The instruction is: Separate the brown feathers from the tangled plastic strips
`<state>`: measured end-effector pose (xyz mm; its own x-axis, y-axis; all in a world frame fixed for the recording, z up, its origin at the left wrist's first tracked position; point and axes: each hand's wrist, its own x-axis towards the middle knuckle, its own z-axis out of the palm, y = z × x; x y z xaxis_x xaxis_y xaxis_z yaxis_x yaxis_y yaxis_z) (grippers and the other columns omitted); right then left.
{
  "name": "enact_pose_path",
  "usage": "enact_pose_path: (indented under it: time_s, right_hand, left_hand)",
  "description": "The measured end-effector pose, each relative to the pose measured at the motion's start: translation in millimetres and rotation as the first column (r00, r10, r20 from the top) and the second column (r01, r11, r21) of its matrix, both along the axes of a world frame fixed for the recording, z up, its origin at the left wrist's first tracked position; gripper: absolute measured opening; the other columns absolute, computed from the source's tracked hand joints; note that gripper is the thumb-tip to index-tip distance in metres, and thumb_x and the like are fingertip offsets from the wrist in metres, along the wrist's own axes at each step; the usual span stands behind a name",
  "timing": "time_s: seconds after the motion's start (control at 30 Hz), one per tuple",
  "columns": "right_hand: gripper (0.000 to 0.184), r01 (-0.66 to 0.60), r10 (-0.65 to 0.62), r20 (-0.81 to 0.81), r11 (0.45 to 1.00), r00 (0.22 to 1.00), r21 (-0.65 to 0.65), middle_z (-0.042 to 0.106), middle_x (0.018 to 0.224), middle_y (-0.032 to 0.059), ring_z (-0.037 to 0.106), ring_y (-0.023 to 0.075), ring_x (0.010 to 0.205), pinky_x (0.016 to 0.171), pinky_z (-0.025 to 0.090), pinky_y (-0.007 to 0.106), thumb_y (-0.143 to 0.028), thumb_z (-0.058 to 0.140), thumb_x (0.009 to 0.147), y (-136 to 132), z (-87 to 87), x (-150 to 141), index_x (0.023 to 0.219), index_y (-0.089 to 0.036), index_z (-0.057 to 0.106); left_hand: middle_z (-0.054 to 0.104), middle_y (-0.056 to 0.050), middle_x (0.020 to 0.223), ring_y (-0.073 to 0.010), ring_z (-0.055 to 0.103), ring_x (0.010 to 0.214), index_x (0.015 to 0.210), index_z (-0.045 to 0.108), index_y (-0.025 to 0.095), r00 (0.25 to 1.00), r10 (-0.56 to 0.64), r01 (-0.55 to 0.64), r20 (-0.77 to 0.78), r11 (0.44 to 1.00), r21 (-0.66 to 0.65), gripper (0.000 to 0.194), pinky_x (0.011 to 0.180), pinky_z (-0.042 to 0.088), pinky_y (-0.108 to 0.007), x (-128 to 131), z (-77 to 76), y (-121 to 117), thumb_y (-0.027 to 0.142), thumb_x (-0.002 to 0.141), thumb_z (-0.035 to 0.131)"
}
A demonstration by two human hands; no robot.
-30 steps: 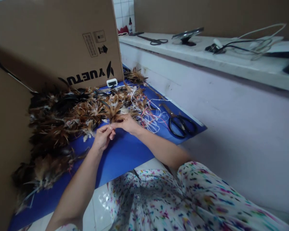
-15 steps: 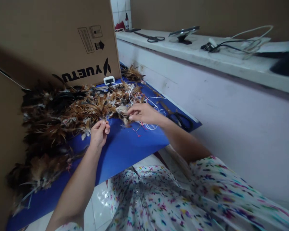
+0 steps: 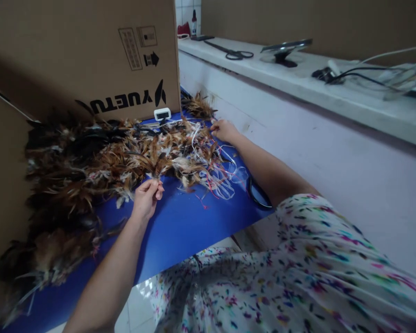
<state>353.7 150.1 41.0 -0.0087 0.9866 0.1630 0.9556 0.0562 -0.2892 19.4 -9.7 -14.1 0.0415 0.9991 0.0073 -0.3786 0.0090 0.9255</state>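
Beyond left hand (image 3: 146, 198), feather bunch (image 3: 156, 164) in its pinch; right hand (image 3: 225, 132) apart, grip unclear

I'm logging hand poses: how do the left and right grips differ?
The left grip pinches feathers nearer the body; the right grip is farther out, beside the wall. The left grip points forward, the right grip leftward. Whether the right grip holds anything is unclear. Both are bare, fingers bent.
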Motion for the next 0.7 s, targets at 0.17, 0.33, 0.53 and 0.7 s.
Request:
enact_pose_path:
  time_s: [0.17,0.33,0.53,0.7]
  right_hand:
    - [0.043,-0.074,0.075,0.079,0.997,0.994,-0.01,0.065,0.132,0.0208,0.06,0.0281,0.12,0.106,0.044,0.036,-0.02,0.064,0.086,41,-16.7,-1,0.126,-0.007,0.07]
    - [0.028,-0.105,0.11,0.099,0.993,0.989,-0.055,0.074,0.113,0.0177,0.065,0.0222,0.103,0.093,0.047,0.029,-0.016,0.063,0.085,62,-27.0,-3,0.107,-0.006,0.077]
    - [0.026,-0.097,0.101,0.142,0.995,0.985,-0.029,0.076,0.108,0.0132,0.068,0.0205,0.096,0.084,0.046,0.027,-0.011,0.059,0.084,55,3.5,6,0.103,-0.008,0.076]
    - [0.021,-0.142,0.158,0.269,0.987,0.95,-0.077,0.077,0.095,0.0081,0.069,0.0193,0.087,0.078,0.045,0.027,-0.012,0.066,0.079,27,42.5,16,0.098,-0.012,0.076]
  left_hand:
    - [0.063,0.001,0.058,-0.0024,0.045,0.041,0.067,0.068,0.012,1.0,0.009,-0.009,-0.015,0.999,-0.032,0.045,0.041,0.036,-0.016,1,-0.6,2,0.047,0.056,0.093]
    - [0.063,0.0,0.058,-0.0027,0.045,0.041,0.067,0.068,0.012,1.0,0.011,-0.013,-0.024,0.998,-0.064,0.044,0.042,0.037,-0.017,0,-1.0,3,0.047,0.057,0.093]
    - [0.062,0.0,0.056,-0.0033,0.045,0.041,0.069,0.069,0.012,1.0,0.019,-0.02,-0.021,0.998,-0.062,0.042,0.042,0.037,-0.017,0,-1.8,3,0.046,0.059,0.092]
    - [0.063,0.001,0.056,-0.0033,0.046,0.041,0.07,0.071,0.012,1.0,0.03,-0.03,-0.007,0.998,-0.06,0.044,0.042,0.037,-0.017,0,-2.5,3,0.047,0.054,0.094]
